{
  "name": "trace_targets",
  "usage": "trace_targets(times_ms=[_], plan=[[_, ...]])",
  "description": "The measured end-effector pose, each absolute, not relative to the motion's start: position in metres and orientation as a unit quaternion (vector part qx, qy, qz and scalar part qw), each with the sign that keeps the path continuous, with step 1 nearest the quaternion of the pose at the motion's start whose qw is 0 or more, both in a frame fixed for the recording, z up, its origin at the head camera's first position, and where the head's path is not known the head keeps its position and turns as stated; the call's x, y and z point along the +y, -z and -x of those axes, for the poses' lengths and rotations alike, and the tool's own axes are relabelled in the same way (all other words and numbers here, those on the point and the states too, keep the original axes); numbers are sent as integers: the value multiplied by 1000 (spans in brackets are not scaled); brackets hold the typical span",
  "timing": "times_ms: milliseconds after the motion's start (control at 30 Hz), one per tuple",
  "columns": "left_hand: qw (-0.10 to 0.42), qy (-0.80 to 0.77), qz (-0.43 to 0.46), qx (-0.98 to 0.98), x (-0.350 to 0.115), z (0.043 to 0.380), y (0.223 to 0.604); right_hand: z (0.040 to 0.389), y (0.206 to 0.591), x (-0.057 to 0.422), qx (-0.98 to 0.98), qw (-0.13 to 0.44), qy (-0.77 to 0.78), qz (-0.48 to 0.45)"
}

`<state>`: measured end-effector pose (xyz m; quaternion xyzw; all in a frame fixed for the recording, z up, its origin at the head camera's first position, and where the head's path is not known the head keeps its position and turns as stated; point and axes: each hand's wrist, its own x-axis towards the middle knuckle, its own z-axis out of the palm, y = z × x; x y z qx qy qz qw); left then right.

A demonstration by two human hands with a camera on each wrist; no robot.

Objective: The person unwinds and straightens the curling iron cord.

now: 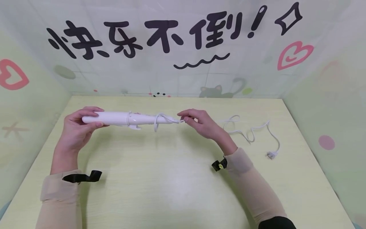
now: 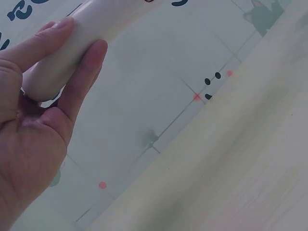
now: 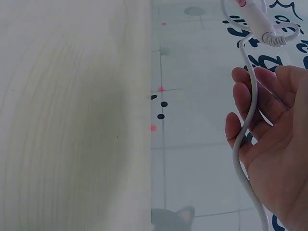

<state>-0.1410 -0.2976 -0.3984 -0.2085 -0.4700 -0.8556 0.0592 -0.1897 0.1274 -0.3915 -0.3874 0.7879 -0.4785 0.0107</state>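
Observation:
My left hand [image 1: 75,130] grips a white curling iron [image 1: 114,118] by its thick, rounded end, holding it level above the table. In the left wrist view, my fingers and thumb [image 2: 86,72] lie on either side of its smooth barrel [image 2: 62,57]. A clip-like lever [image 1: 135,127] sticks out below its middle. The white power cord [image 1: 156,122] loops loosely around the narrow handle. Just past the handle's end, my right hand [image 1: 201,122] holds the cord, which runs across its curled fingers [image 3: 245,98] in the right wrist view.
The rest of the cord [image 1: 251,130] trails in bends over the right side of the pale wooden table [image 1: 171,190], ending in a plug [image 1: 271,155]. A printed backdrop [image 1: 160,76] with large black characters rises behind the table, with patterned panels at both sides.

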Motion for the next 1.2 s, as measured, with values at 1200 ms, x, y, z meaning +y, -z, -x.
trace_targets(times_ms=[1200], plan=[[82, 851, 164, -492, -290, 149, 403, 182, 389, 182, 810, -181, 496, 255]])
